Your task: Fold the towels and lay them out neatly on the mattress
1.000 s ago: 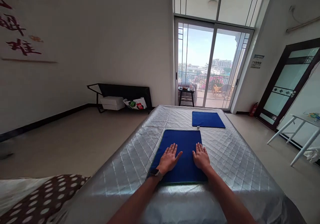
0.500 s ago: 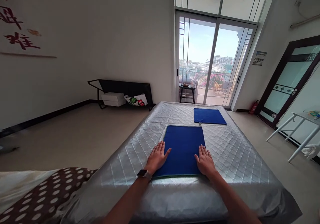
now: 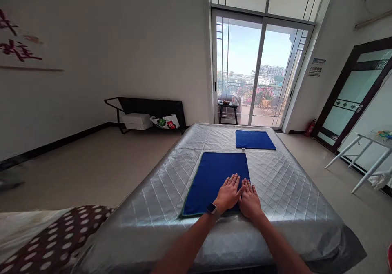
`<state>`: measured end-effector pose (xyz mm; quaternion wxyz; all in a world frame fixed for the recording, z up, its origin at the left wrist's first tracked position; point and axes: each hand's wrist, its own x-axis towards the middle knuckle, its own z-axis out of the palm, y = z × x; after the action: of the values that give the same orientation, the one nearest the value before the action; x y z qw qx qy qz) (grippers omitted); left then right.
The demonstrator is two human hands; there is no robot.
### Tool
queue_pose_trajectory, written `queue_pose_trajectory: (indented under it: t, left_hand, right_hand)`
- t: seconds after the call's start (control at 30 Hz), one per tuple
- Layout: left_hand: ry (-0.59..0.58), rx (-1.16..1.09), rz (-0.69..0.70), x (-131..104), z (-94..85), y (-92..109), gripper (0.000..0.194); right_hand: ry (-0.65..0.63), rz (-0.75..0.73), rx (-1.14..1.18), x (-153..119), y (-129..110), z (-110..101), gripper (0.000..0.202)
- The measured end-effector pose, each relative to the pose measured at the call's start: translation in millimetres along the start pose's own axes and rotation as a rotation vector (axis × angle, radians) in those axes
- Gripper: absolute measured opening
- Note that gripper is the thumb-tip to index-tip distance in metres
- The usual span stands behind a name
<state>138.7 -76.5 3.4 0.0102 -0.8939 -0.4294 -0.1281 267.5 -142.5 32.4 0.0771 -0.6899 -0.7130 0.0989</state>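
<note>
Both hands flat, fingers spread, palms down: left hand (image 3: 228,192) and right hand (image 3: 250,200) side by side on the near right corner of the dark blue rectangular cloth (image 3: 214,180) – prob. pressing it smooth on the silver quilted mattress cover (image 3: 284,192). 0.5 s ago the hands sat apart at opposite edges; left has crossed over. A second blue cloth (image 3: 254,139) lies further off.

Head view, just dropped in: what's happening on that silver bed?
A person presses both palms flat on the near blue cloth, left hand and right hand side by side at its near right corner. It lies spread on the quilted silver cover. A second blue cloth lies untouched farther back.
</note>
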Motion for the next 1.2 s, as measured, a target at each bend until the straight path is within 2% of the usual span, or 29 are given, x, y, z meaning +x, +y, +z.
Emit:
queue_pose_trajectory:
  t: [0.07, 0.13, 0.23, 0.4, 0.47, 0.53, 0.8, 0.97, 1.03, 1.1, 1.2]
  left_hand:
    - [-0.019, -0.017, 0.056, 6, 4.9, 13, 0.062]
    - [-0.03, -0.026, 0.035, 2, 6.3, 10, 0.063]
    - [-0.037, -0.019, -0.062, -24, 4.6, -21, 0.067]
    - [-0.053, 0.044, -0.301, -90, -0.5, -89, 0.072]
    - [-0.041, 0.055, -0.376, -108, -1.3, -105, 0.072]
    - [-0.016, 0.062, -0.404, -119, -1.3, -111, 0.07]
    - [0.018, 0.073, -0.391, -119, -0.7, -106, 0.074]
    - [-0.023, 0.056, -0.416, -124, -3.8, -113, 0.077]
    - [-0.016, 0.064, -0.431, -123, -8.4, -109, 0.078]
    - [0.024, 0.067, -0.396, -119, -15.3, -94, 0.071]
    - [0.059, -0.009, -0.245, -104, -28.9, -47, 0.052]
  right_hand:
    - [-0.005, -0.019, -0.007, -1, 1, 0, 0.062]
    - [0.0, -0.018, -0.003, 0, 1, 1, 0.063]
    - [0.021, 0.009, 0.02, 1, 1, 4, 0.066]
    - [0.045, 0.018, 0.056, 2, 0, 6, 0.068]
    - [0.042, 0.019, 0.054, 2, -1, 4, 0.068]
    - [0.041, 0.022, 0.05, 1, -1, 2, 0.068]
    - [0.0, 0.028, 0.024, -11, 4, 7, 0.066]
    - [0.001, 0.02, 0.024, -15, 7, 12, 0.066]
    - [0.008, 0.017, 0.026, -13, 7, 16, 0.065]
    - [0.019, 0.019, 0.035, -11, 8, 20, 0.064]
    - [0.043, 0.024, 0.101, -8, 11, 21, 0.061]
